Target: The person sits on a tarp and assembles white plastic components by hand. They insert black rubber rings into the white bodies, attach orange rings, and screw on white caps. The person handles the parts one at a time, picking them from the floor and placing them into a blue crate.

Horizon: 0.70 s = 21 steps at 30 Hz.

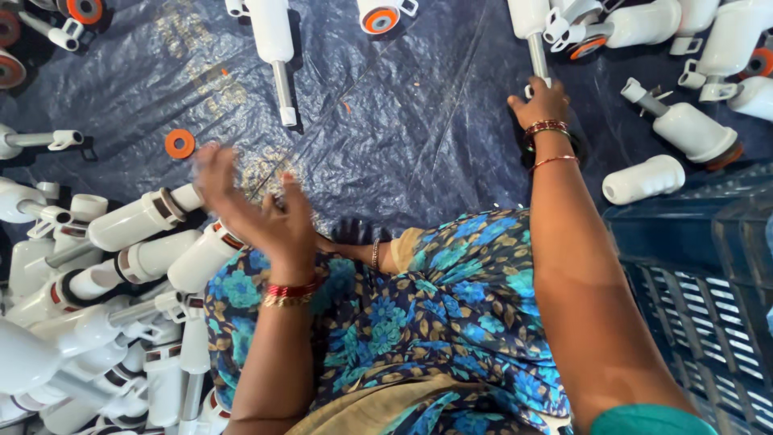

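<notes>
Draped over the lap, blue floral cloth (451, 306) is the landmark: beyond it the right hand (541, 103) closes on a white plastic pump's metal rod (538, 55) and could slip off, while the left hand (254, 211), blurred, spreads empty beside piled white pumps (121, 274) it might topple.

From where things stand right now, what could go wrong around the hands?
The right hand grips a pump's metal rod; pulling could knock the crowded white pumps beside it. The blurred left hand hovers by the piled pumps, which might roll. The loose orange ring could get lost.
</notes>
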{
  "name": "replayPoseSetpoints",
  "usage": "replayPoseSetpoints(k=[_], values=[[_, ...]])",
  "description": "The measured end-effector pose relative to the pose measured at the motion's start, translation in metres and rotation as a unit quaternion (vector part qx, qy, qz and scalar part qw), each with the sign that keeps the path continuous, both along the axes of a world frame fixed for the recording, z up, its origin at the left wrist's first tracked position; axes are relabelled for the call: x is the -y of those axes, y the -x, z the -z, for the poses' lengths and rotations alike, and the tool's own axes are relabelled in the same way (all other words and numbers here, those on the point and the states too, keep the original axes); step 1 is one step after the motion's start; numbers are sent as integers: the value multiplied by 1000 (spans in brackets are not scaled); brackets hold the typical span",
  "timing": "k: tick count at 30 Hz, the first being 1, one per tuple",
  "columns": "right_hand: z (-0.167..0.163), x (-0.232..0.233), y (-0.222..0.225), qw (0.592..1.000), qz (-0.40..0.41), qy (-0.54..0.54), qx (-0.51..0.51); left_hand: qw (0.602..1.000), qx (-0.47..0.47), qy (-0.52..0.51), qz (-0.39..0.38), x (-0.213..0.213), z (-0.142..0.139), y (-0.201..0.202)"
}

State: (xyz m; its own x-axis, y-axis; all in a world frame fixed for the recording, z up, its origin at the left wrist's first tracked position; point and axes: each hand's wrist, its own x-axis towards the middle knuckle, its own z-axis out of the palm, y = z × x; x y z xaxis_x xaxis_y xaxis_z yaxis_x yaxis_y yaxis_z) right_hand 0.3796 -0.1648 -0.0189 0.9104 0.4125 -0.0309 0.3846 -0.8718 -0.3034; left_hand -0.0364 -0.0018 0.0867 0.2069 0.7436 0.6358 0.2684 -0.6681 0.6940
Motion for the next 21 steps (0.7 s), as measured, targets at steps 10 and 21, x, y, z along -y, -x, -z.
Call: replayPoseSetpoints(k=[10, 21], values=[[11, -9, 4, 956, 158, -198, -149, 928, 12, 320, 193, -16, 57, -20], [-40, -1, 38, 803, -63, -278, -524, 854, 115, 435, 262, -31, 76, -27]])
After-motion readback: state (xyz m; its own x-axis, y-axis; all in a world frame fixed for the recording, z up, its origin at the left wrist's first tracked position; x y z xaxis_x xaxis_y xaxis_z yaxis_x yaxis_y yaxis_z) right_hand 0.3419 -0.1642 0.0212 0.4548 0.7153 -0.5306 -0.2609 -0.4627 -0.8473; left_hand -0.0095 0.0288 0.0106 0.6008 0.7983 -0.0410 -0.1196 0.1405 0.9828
